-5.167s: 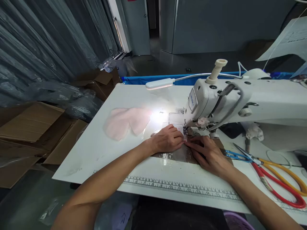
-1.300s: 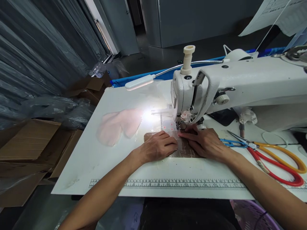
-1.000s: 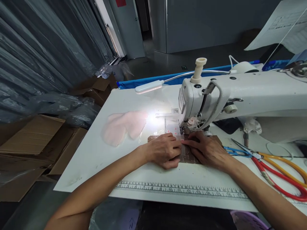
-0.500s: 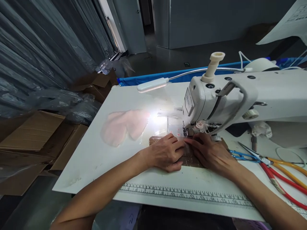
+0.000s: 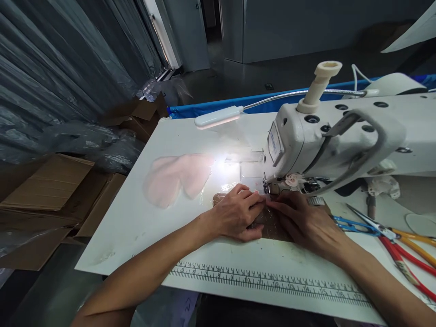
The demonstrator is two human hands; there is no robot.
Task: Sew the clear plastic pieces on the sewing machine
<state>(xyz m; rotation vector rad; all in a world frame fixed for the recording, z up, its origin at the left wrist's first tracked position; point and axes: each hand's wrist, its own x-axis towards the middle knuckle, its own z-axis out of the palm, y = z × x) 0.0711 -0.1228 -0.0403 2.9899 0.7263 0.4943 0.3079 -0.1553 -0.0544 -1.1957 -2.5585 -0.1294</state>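
Observation:
Both hands work right in front of the presser foot [image 5: 272,188] of a white sewing machine [image 5: 299,131]. My left hand [image 5: 238,213] has its fingers curled, with the fingertips on a small piece of thin, sheer fabric [image 5: 260,198] by the needle area. From the other side, my right hand [image 5: 303,220] pinches the same fabric, its index finger pointing left and partly under the machine head. The fabric is mostly hidden by the fingers. Beneath the hands lies a brown plate [image 5: 269,229] covered with clear film.
Sheer pink fabric pieces [image 5: 177,177] lie on the white table [image 5: 136,236], left of the machine. A lamp [image 5: 218,117] shines above it. Scissors with red handles [image 5: 398,261], orange-handled ones [image 5: 413,240] and blue snips [image 5: 354,224] lie at right. Cardboard boxes [image 5: 51,186] stand left.
The view has shifted slightly, so the machine appears larger and farther right. Both hands stay at the presser foot, with only small finger movement on the sheer fabric.

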